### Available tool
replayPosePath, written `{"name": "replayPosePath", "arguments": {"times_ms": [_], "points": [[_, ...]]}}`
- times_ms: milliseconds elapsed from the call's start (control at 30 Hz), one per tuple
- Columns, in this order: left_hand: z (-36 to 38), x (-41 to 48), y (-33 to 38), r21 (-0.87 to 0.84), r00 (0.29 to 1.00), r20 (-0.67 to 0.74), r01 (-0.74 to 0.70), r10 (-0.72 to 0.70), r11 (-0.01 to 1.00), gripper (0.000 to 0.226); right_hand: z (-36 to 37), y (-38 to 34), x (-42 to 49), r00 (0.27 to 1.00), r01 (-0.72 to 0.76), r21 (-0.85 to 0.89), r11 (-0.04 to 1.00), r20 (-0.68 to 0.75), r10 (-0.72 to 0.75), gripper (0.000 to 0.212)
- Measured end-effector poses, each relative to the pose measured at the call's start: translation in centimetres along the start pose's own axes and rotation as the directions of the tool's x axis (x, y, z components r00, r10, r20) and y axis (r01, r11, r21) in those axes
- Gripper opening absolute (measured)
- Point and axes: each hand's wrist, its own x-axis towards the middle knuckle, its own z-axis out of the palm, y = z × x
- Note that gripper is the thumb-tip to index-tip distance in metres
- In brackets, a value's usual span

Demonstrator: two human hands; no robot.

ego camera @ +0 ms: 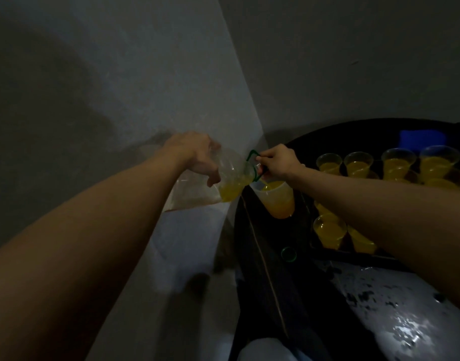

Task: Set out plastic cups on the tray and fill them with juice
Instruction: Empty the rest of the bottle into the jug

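A large clear plastic bottle (231, 178) with a little yellow juice lies tipped on its side over a translucent jug (278, 201). My left hand (195, 155) grips the bottle's body from above. My right hand (278, 162) holds the bottle's green carry handle (251, 155) near the neck. Juice stands in the jug, which sits at the dark tray's left end. Several clear plastic cups (329, 164) filled with yellow juice stand in rows on the dark tray (354, 254); my right forearm hides part of them.
A green bottle cap (289, 254) lies on the dark table in front of the jug. A blue object (421, 138) sits behind the cups. The table's near surface (395, 308) is wet and shiny. Grey walls meet in a corner close on the left.
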Motion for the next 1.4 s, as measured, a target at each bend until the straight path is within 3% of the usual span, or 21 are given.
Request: {"name": "replayPosePath", "arguments": {"times_ms": [467,700,967,1200,1333,1400], "points": [[-0.7,-0.9,0.0,-0.061,0.999,-0.037,-0.003,0.001,0.998,0.094,-0.6,-0.2,0.0,0.998,0.023,0.069,0.997,-0.067,-0.018,0.023],[1.9,-1.5,-1.0,-0.173,0.985,-0.170,-0.035,0.005,0.984,0.096,-1.5,-1.1,-0.3,0.990,0.110,-0.077,0.991,-0.077,-0.116,0.027],[7.2,-2.2,-1.4,-0.347,0.948,-0.304,-0.021,-0.091,0.937,0.112,-2.3,-3.2,-1.5,0.959,0.260,-0.303,0.917,-0.034,-0.283,0.029],[12.0,-3.3,-0.6,-0.558,0.895,-0.400,-0.064,-0.200,0.828,0.131,-2.4,-4.3,-2.5,0.807,0.507,-0.571,0.646,0.052,-0.588,0.022],[14.5,-3.9,0.7,-0.651,0.869,-0.425,-0.099,-0.253,0.753,0.139,-1.8,-5.2,-4.0,0.683,0.565,-0.694,0.447,0.088,-0.725,0.035],[15.7,-4.1,1.7,-0.702,0.862,-0.417,-0.104,-0.288,0.705,0.141,-1.4,-5.5,-5.1,0.637,0.564,-0.741,0.366,0.107,-0.764,0.032]]}}
